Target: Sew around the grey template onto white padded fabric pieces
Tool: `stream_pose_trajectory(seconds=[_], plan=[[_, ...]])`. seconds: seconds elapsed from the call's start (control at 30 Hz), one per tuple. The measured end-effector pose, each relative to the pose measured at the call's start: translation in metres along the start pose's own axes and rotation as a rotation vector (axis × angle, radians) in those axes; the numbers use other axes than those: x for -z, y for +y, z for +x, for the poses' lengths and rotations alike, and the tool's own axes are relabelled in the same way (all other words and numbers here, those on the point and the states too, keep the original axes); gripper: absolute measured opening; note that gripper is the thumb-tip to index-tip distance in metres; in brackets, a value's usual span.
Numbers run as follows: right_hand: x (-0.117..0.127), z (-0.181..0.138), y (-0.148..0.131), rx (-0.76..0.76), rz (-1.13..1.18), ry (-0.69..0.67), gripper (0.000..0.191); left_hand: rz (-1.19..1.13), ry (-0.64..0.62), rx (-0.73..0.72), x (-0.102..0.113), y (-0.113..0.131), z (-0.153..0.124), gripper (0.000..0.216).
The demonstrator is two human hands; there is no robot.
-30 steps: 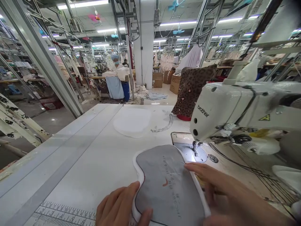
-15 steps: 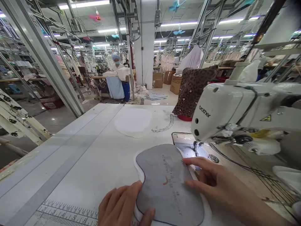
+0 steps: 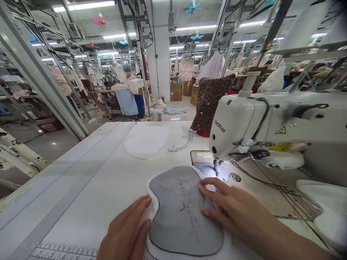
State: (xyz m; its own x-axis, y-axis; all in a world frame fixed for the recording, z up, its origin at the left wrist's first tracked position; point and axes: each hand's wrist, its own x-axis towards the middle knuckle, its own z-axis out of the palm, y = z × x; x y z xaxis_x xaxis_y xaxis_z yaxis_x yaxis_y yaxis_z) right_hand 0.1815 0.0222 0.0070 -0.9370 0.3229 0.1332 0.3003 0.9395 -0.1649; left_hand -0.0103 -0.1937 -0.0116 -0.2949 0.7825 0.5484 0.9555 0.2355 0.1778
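Lying flat on a long white tabletop (image 3: pixel 100 187), to the near left of a white sewing machine marked "brother" (image 3: pixel 244 119), a smooth grey, waisted, round-ended template (image 3: pixel 187 220) is framed by two bare hands. Beneath it, a soft white cloth piece (image 3: pixel 150 186) is seen as a pale margin around much of the dark-lined edge. The left hand (image 3: pixel 126 229) is laid with its fingers extended together and its thumb apart, the fingertips resting on the cloth at the template's inward curve. The right hand (image 3: pixel 230 206) is loosely spread, its bent fingertips and thumb set on the template's right side; nothing is seen clenched in either. For the pieces to be kept aligned, light, even pressure from both sides would be best, with the cloth unwrinkled and the margin kept even. The template's right edge is partly covered by the right hand, and the cloth's lower edge is hard to follow. Whether any cloth is pinched under the fingers cannot be told. The handwriting on the template is too blurred to be read, and both forearms are cut off by the frame.
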Motion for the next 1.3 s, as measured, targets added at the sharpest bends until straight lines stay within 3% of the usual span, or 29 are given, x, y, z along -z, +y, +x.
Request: stream_pose_trajectory(seconds=[0.13,0.23,0.3,0.43,0.67,0.77,0.97,1.1,1.3], plan=[[-0.001,-0.001,0.000,0.053,-0.036,0.039,0.027,-0.164,-0.164,-0.126,0.005,0.016,0.056,0.035],[-0.002,-0.002,-0.001,0.061,-0.010,0.073,0.030,-0.285,-0.311,-0.194,-0.017,0.045,0.088,0.043],[-0.003,-0.005,-0.001,0.057,0.011,0.108,0.035,-0.273,-0.386,-0.271,-0.038,0.060,0.094,0.043],[0.000,-0.020,0.003,0.058,0.110,0.161,0.034,-0.029,-0.321,-0.353,-0.068,0.071,0.084,0.042],[-0.006,-0.057,0.011,0.148,0.083,0.385,0.017,0.041,-0.241,-0.406,-0.066,0.069,0.081,0.039],[-0.013,-0.057,0.012,0.227,0.044,0.496,0.018,0.031,-0.159,-0.435,-0.068,0.068,0.081,0.039],[-0.013,-0.049,0.021,0.218,-0.028,0.553,0.020,0.048,-0.102,-0.538,-0.079,0.068,0.093,0.040],[-0.010,-0.044,0.035,0.200,-0.053,0.549,0.016,-0.010,-0.138,-0.534,-0.092,0.074,0.110,0.041],[-0.016,-0.036,0.049,0.096,0.009,0.527,0.011,-0.173,-0.298,-0.425,-0.107,0.077,0.140,0.027]])
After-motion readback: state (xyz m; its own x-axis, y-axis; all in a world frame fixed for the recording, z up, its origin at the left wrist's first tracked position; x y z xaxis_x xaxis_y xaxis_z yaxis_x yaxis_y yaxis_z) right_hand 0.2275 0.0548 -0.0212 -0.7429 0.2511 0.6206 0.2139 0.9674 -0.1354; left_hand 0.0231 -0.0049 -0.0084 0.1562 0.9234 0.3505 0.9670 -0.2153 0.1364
